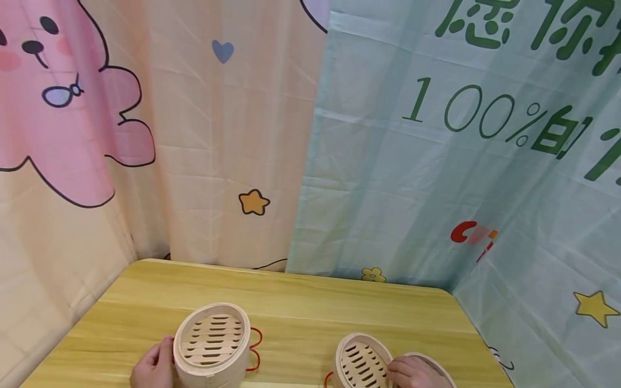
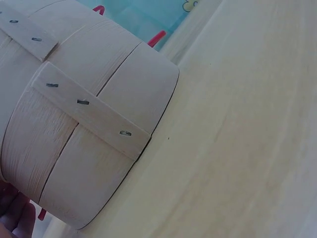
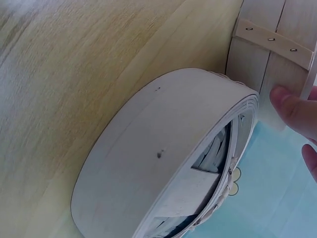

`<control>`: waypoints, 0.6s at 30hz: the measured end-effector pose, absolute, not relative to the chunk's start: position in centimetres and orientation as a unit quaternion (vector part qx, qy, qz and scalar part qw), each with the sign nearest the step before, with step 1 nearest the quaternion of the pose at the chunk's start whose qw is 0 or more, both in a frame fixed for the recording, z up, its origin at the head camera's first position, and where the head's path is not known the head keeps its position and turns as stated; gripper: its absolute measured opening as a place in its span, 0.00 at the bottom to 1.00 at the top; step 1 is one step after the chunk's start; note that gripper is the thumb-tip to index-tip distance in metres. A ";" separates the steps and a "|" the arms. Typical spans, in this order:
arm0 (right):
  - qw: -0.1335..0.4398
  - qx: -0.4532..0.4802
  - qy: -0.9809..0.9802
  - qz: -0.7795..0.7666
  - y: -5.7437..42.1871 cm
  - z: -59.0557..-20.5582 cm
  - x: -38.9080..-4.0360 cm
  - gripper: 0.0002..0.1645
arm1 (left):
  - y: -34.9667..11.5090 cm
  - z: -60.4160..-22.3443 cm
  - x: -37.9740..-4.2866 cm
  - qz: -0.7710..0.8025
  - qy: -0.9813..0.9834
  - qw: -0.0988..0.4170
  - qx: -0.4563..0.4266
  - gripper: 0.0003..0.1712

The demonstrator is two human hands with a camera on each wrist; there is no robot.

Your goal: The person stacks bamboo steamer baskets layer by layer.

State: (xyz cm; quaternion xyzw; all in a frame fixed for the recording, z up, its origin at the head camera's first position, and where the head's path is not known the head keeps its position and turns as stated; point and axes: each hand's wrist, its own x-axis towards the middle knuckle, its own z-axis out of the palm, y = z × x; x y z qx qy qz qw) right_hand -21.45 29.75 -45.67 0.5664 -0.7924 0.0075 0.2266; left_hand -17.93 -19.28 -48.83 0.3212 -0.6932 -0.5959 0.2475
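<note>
On the left of the table stands a stack of bamboo steamer baskets (image 1: 212, 338) with a slatted top tier and red cord handles (image 1: 254, 360). My left hand (image 1: 152, 366) holds the stack's left side by a handle, thumb upright; in the left wrist view its curled fingers (image 2: 19, 214) sit low beside the stapled wall. To the right is a second bamboo steamer basket (image 1: 363, 362), whose rim my right hand (image 1: 418, 372) grips. The right wrist view has the thumb (image 3: 290, 106) against the outer wall. Partly under that hand lies a round bamboo piece with a woven edge (image 3: 143, 134).
The light wood table (image 1: 296, 307) carries these pieces near its front. A peach curtain (image 1: 233, 134) and a pale green curtain (image 1: 378, 178) hang behind and around the table's edges.
</note>
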 end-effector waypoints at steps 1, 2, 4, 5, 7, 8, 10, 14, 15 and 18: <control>0.228 0.570 -0.789 0.006 29.8 -45.6 -21.5 0.11 | -19.3 -48.9 -18.0 -0.595 -0.693 0.249 0.321 0.14; 0.231 0.573 -0.786 0.005 29.8 -45.6 -21.6 0.11 | -19.2 -48.9 -18.0 -0.596 -0.691 0.252 0.321 0.13; 0.235 0.581 -0.779 0.005 29.8 -45.5 -21.7 0.11 | -19.2 -48.9 -18.0 -0.595 -0.692 0.256 0.319 0.12; 0.237 0.586 -0.775 0.006 29.7 -45.5 -21.7 0.11 | -19.2 -48.9 -18.0 -0.594 -0.693 0.258 0.317 0.12; 0.239 0.591 -0.770 0.002 29.7 -45.5 -21.8 0.11 | -19.3 -48.8 -18.0 -0.591 -0.694 0.259 0.319 0.12; 0.239 0.594 -0.768 0.000 29.7 -45.4 -21.9 0.11 | -19.3 -48.8 -18.0 -0.591 -0.695 0.259 0.317 0.12; 0.240 0.599 -0.764 -0.006 29.6 -45.4 -21.9 0.11 | -19.3 -48.7 -18.0 -0.589 -0.698 0.257 0.317 0.12; 0.241 0.605 -0.759 -0.019 29.6 -45.5 -21.9 0.11 | -19.2 -48.6 -17.9 -0.582 -0.704 0.251 0.320 0.13; 0.242 0.605 -0.758 -0.021 29.6 -45.6 -22.0 0.11 | -19.2 -48.6 -17.9 -0.581 -0.704 0.250 0.322 0.13; 0.259 0.612 -0.746 -0.034 29.5 -45.6 -22.1 0.13 | -19.2 -48.7 -17.8 -0.581 -0.705 0.249 0.323 0.13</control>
